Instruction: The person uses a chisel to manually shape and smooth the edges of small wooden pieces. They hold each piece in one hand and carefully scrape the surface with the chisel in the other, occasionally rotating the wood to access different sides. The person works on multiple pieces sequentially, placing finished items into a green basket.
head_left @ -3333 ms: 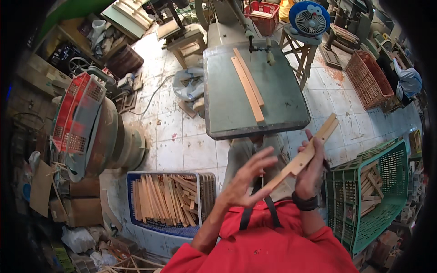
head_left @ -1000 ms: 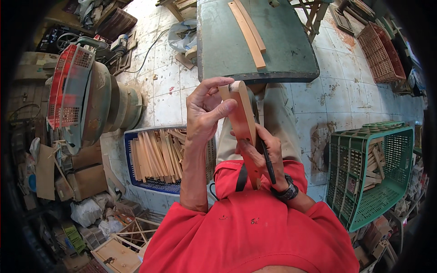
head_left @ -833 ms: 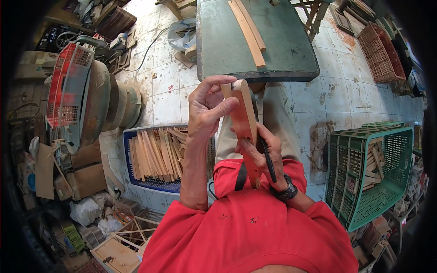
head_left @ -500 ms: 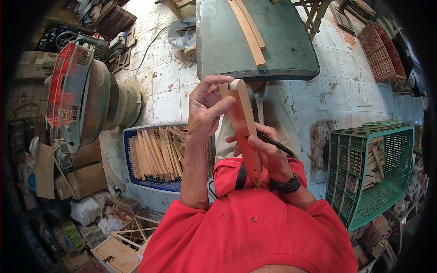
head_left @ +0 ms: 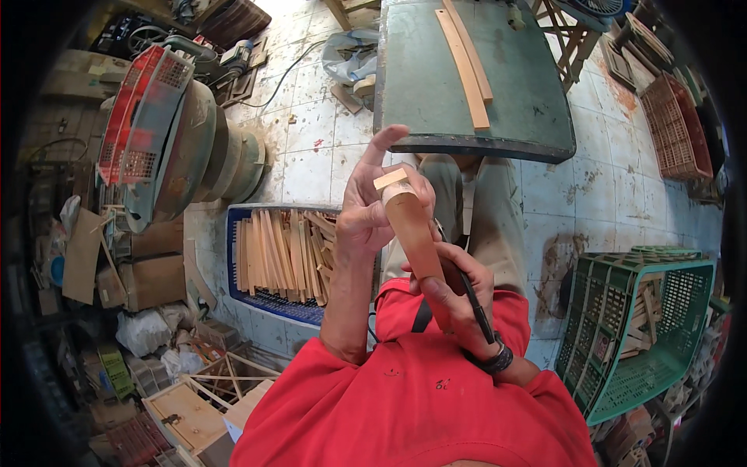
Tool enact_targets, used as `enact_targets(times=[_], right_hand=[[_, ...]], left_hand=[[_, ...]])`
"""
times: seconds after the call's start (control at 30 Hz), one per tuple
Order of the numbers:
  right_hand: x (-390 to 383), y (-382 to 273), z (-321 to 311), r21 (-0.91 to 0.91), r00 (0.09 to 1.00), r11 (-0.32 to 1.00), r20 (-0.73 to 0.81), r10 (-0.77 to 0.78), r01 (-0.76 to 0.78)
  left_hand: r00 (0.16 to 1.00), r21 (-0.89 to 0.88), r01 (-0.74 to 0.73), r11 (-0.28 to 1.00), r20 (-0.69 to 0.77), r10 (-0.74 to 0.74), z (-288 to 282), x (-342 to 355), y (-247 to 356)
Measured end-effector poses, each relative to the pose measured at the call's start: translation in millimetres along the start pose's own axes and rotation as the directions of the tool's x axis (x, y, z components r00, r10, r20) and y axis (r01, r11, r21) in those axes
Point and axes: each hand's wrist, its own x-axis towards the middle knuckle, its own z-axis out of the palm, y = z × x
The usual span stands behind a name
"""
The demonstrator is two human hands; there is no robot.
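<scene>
Two wooden strips are held together in front of my chest. The front wooden strip (head_left: 418,245) turns its broad, rounded-end face upward, and the squared tip of another strip (head_left: 391,179) shows behind its far end. My left hand (head_left: 367,204) grips that far end between thumb and fingers, its index finger raised. Lower down, my right hand (head_left: 467,289) is closed around the near part, thumb on the face. A black pen (head_left: 476,308) also lies in the right hand, slanting along the fingers toward the wrist. The fingers behind the wood are partly hidden.
Ahead stands a green-topped table (head_left: 420,86) bearing two long wooden strips (head_left: 464,74). A blue basket (head_left: 272,310) full of wooden strips sits at left. At right is a green crate (head_left: 603,327) on its side with wood pieces inside. A large round machine (head_left: 198,148) stands farther left.
The held strips have turned, so the front one's broad face now shows instead of edges with holes. My left index finger has lifted off. The pen has swung to point more toward me.
</scene>
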Motion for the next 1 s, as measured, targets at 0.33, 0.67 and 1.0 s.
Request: enact_targets(times=[0.33,0.67,1.0], right_hand=[[5.0,-7.2,4.2,0.093,0.998,0.993,-0.012,0.068,-0.067],[9.5,-3.1,3.4,0.238,0.999,0.971,0.005,0.040,-0.040],[10.4,-1.4,0.7,0.240,0.998,0.970,-0.022,0.050,-0.043]], left_hand=[[0.993,-0.008,0.010,1.000,-0.113,-0.011,-9.2,0.0,-6.0],[0.998,0.097,-0.024,0.995,0.053,0.019,-21.4,2.0,-8.2],[0.997,0.004,0.027,1.000,0.071,-0.027,-34.6,5.1,-12.2]])
